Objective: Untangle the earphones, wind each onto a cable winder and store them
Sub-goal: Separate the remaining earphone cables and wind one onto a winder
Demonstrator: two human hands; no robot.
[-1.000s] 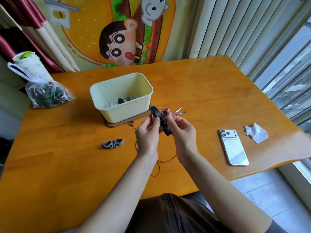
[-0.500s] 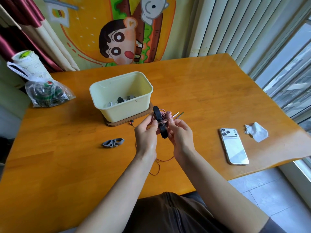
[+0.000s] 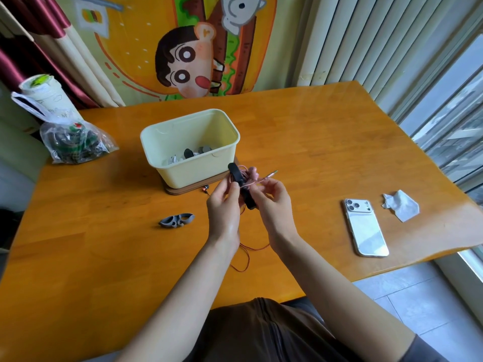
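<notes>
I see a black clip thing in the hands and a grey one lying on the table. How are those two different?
The black winder is held roughly upright above the table by the left hand; the grey winder lies flat on it, untouched. The black winder carries pink cable, pinched by the right hand; the grey winder is bare. Both are long, narrow pieces.

A room in a home is suggested: a cartoon wall hanging [image 3: 188, 61] is hung behind an orange wooden desk [image 3: 326, 142], dark red curtains [image 3: 31, 43] are gathered at the left, and pale vertical blinds [image 3: 366, 40] are set beside a large window [image 3: 449, 121]. A tiled floor [image 3: 431, 296] is seen below.
</notes>
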